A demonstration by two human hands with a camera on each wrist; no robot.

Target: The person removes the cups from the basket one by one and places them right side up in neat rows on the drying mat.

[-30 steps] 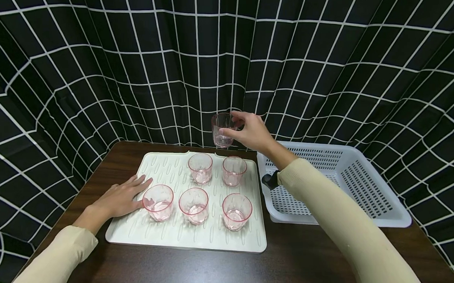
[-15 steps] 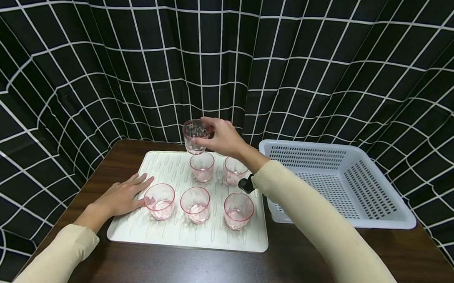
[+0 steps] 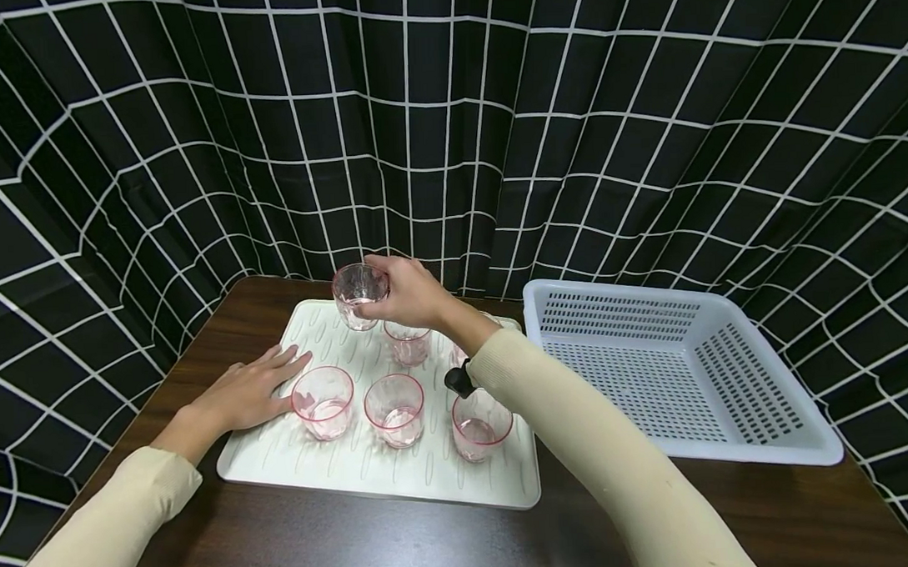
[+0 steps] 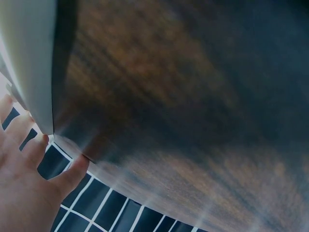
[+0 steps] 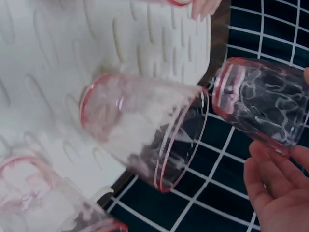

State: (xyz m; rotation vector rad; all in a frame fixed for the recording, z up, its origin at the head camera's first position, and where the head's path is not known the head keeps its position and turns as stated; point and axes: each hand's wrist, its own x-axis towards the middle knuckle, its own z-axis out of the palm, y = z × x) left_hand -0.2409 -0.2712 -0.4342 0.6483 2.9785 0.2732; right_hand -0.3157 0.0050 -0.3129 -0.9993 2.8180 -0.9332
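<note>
My right hand (image 3: 413, 295) grips a clear pink-tinted drinking glass (image 3: 355, 300) by its side, upright above the back-left part of the white ridged tray (image 3: 280, 461). The right wrist view shows the held glass (image 5: 260, 104) beside a standing glass (image 5: 140, 128) on the tray. My left hand (image 3: 248, 395) lies with spread, straight fingers on the tray's left edge, its thumb close to the front-left glass (image 3: 323, 405). Two more glasses stand along the front, a middle one (image 3: 394, 412) and a right one (image 3: 478, 433). Behind them is a back glass (image 3: 408, 345); another is mostly hidden by my right wrist.
A light blue perforated plastic basket (image 3: 725, 307) stands right of the tray. Both are on a dark wooden table (image 3: 320, 538). A black curtain with white grid lines (image 3: 448, 108) hangs close behind and along both sides.
My right hand has carried the glass leftward from near the basket, past the back glass, and lowered it toward the tray. The left hand stays in place on the tray edge.
</note>
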